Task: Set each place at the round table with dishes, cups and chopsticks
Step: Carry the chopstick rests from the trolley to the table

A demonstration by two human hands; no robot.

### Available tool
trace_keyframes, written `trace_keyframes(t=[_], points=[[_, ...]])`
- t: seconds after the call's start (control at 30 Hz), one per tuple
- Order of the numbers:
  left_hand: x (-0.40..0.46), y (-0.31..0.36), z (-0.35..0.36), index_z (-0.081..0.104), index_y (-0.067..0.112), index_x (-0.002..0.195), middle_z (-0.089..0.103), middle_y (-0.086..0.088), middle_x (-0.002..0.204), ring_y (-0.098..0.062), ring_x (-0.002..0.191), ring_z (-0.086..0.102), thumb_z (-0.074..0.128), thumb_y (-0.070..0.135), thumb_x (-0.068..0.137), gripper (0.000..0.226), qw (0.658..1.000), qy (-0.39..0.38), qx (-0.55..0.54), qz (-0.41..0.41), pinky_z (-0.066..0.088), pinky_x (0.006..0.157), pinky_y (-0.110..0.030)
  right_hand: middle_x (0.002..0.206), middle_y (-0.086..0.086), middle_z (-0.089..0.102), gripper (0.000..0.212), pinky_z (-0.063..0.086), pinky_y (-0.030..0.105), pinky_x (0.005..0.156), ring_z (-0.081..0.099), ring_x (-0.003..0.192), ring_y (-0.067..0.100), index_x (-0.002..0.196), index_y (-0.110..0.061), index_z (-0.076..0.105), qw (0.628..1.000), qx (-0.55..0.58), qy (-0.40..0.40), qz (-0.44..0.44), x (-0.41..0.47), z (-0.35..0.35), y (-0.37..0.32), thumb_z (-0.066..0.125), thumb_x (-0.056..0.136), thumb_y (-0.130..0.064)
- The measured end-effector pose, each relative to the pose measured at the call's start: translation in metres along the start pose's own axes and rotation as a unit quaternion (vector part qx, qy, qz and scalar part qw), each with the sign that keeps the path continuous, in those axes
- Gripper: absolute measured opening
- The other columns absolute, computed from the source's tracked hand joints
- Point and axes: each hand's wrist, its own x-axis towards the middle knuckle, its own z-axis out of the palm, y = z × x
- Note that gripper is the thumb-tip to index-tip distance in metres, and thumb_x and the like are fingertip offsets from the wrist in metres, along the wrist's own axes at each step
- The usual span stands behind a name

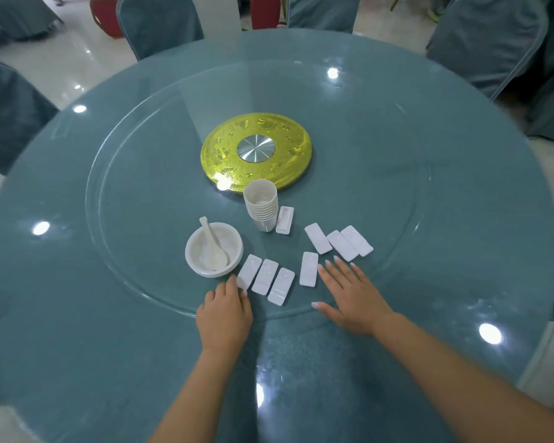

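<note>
Forearms: both reach in from the near edge over the worktop (77,314), a round one under blue cloth and glass.
Left hand: left hand (223,314) lies knuckles up at the near rim of the glass turntable (135,155); its fingers (234,284) are loosely bent, the tips touching the near end of the leftmost rest. Whether it pinches that rest, I cannot tell.
Right hand: right hand (352,298) is flat and spread wide, palm down, holding nothing; one fingertip sits just beside the single rest (308,269).
Chopstick rests: three rests (266,278) lie side by side by the left hand, three more rests (339,243) fan out beyond the right hand, and one boxed rest (284,219) leans by the cups.
Cups: stacked cups (260,204) stand near the gold hub (256,150).
Bowl: bowl (214,249) with a spoon (213,246) in it sits just left of the rests.
Why so: everything is pooled on the turntable in front of the person, probably as a supply to deal out.
Places: none looks set yet; no chopsticks visible.
Chairs: covered chairs (160,24) ring the far side.
</note>
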Motion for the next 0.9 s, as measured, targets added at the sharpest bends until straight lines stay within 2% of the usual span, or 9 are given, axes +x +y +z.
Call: trace_keyframes(t=[0.13, 0.2, 0.33, 0.4, 0.57, 0.63, 0.7, 0.8, 0.9], points=[[-0.006, -0.003, -0.017, 0.069, 0.009, 0.099, 0.068, -0.007, 0.078, -0.031, 0.061, 0.060, 0.080, 0.016, 0.071, 0.032, 0.999, 0.033, -0.005, 0.027, 0.044, 0.047, -0.031, 0.162, 0.002, 0.005, 0.108, -0.009, 0.037, 0.118, -0.007, 0.148, 0.018, 0.154, -0.021, 0.006, 0.999, 0.027, 0.047, 0.006, -0.007, -0.021, -0.024, -0.023, 0.067, -0.078], [-0.008, -0.002, -0.027, 0.068, 0.010, 0.095, 0.066, -0.006, 0.074, -0.031, 0.060, 0.059, 0.080, 0.016, 0.070, 0.029, 0.998, 0.048, -0.008, 0.049, 0.043, 0.047, -0.031, 0.162, 0.002, 0.005, 0.108, -0.006, 0.039, 0.120, -0.006, 0.148, 0.018, 0.154, -0.021, 0.007, 0.998, 0.018, 0.060, 0.005, -0.012, -0.028, -0.033, -0.025, 0.067, -0.077], [-0.014, -0.001, -0.050, 0.067, 0.011, 0.095, 0.066, -0.005, 0.074, -0.031, 0.064, 0.060, 0.077, 0.016, 0.071, 0.026, 0.993, 0.061, -0.023, 0.095, 0.044, 0.051, -0.032, 0.162, 0.002, 0.004, 0.103, -0.005, 0.039, 0.120, -0.008, 0.148, 0.017, 0.153, -0.022, 0.010, 0.996, 0.002, 0.083, 0.018, -0.035, -0.040, -0.051, -0.016, 0.070, -0.077], [-0.022, -0.002, -0.062, 0.067, 0.011, 0.093, 0.065, -0.004, 0.075, -0.030, 0.065, 0.060, 0.075, 0.014, 0.070, 0.024, 0.990, 0.067, -0.026, 0.121, 0.044, 0.053, -0.032, 0.162, 0.003, 0.003, 0.107, -0.005, 0.039, 0.120, -0.008, 0.148, 0.018, 0.153, -0.023, 0.011, 0.996, -0.003, 0.089, 0.026, -0.051, -0.045, -0.060, -0.019, 0.067, -0.079], [-0.053, -0.010, -0.085, 0.068, 0.011, 0.096, 0.068, -0.004, 0.085, -0.030, 0.069, 0.062, 0.049, 0.016, 0.078, 0.027, 0.976, 0.098, -0.033, 0.192, 0.048, 0.056, -0.034, 0.162, 0.004, 0.001, 0.112, -0.005, 0.039, 0.120, -0.008, 0.148, 0.019, 0.153, -0.023, 0.012, 0.993, 0.008, 0.107, 0.058, -0.108, -0.048, -0.085, -0.022, 0.064, -0.081], [-0.069, -0.012, -0.091, 0.068, 0.010, 0.092, 0.068, -0.005, 0.084, -0.031, 0.070, 0.062, 0.062, 0.010, 0.075, 0.017, 0.972, 0.097, -0.038, 0.209, 0.048, 0.057, -0.035, 0.162, 0.005, 0.002, 0.109, -0.004, 0.040, 0.120, -0.008, 0.148, 0.020, 0.153, -0.022, 0.014, 0.991, 0.018, 0.115, 0.071, -0.133, -0.043, -0.093, -0.018, 0.067, -0.081], [-0.084, -0.011, -0.096, 0.067, 0.010, 0.091, 0.068, -0.006, 0.083, -0.031, 0.072, 0.062, 0.069, 0.010, 0.072, 0.018, 0.969, 0.084, -0.049, 0.226, 0.048, 0.059, -0.035, 0.162, 0.006, 0.003, 0.108, -0.003, 0.040, 0.120, -0.007, 0.149, 0.020, 0.153, -0.022, 0.016, 0.989, 0.029, 0.115, 0.087, -0.158, -0.037, -0.100, -0.017, 0.068, -0.081], [-0.108, 0.001, -0.102, 0.067, 0.011, 0.093, 0.067, -0.005, 0.085, -0.031, 0.074, 0.061, 0.058, 0.018, 0.075, 0.021, 0.963, 0.059, -0.058, 0.258, 0.050, 0.064, -0.037, 0.161, 0.007, 0.005, 0.111, 0.000, 0.042, 0.121, -0.005, 0.149, 0.022, 0.153, -0.021, 0.018, 0.984, 0.035, 0.125, 0.120, -0.195, -0.029, -0.104, -0.019, 0.068, -0.083], [-0.128, 0.025, -0.103, 0.068, 0.011, 0.097, 0.069, -0.005, 0.090, -0.031, 0.079, 0.063, 0.053, 0.021, 0.077, 0.027, 0.949, 0.034, -0.085, 0.302, 0.052, 0.071, -0.039, 0.162, 0.005, -0.001, 0.107, -0.003, 0.039, 0.121, -0.009, 0.148, 0.020, 0.153, -0.023, 0.012, 0.978, 0.038, 0.125, 0.163, -0.240, -0.027, -0.102, -0.016, 0.068, -0.081]])
